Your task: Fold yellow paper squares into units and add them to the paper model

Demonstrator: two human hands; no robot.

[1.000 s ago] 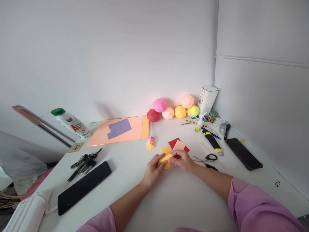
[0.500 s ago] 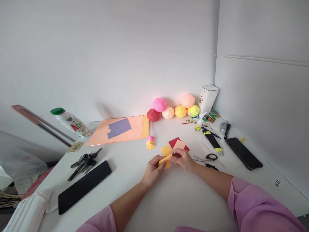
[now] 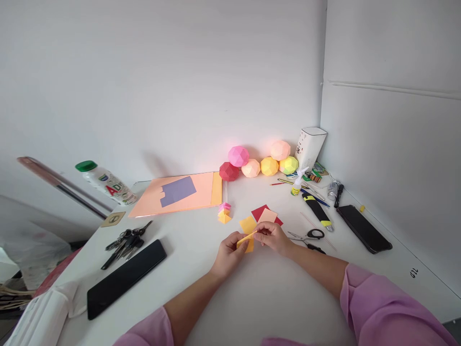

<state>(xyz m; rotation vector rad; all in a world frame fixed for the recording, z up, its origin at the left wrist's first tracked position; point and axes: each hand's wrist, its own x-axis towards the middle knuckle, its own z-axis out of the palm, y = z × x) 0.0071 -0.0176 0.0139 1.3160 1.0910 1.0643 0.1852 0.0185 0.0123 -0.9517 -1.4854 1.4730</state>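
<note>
Between my two hands is a folded piece of yellow-orange paper (image 3: 247, 238), held a little above the white table. My left hand (image 3: 229, 251) pinches its left part, thumb in front. The fingertips of my right hand (image 3: 271, 236) close on its upper right end. Just beyond my hands lie a yellow paper square (image 3: 248, 224), a peach square (image 3: 268, 216) and a red square (image 3: 260, 211), the peach one overlapping the red. A small stack of folded pink and yellow paper pieces (image 3: 224, 214) stands farther back. Scissors (image 3: 310, 236) lie to the right of my right hand.
Faceted paper balls (image 3: 269, 166) are stacked against the wall. On the right are a glue bottle (image 3: 296, 186), a box cutter (image 3: 317, 210) and a black phone (image 3: 363, 228). Leftward are peach sheets (image 3: 151, 194), keys (image 3: 126, 242), a black slab (image 3: 126, 279) and a white bottle (image 3: 110, 185).
The folded paper has tilted slightly between my fingers, so its upper flap looks narrower. Both hands stay in nearly the same place.
</note>
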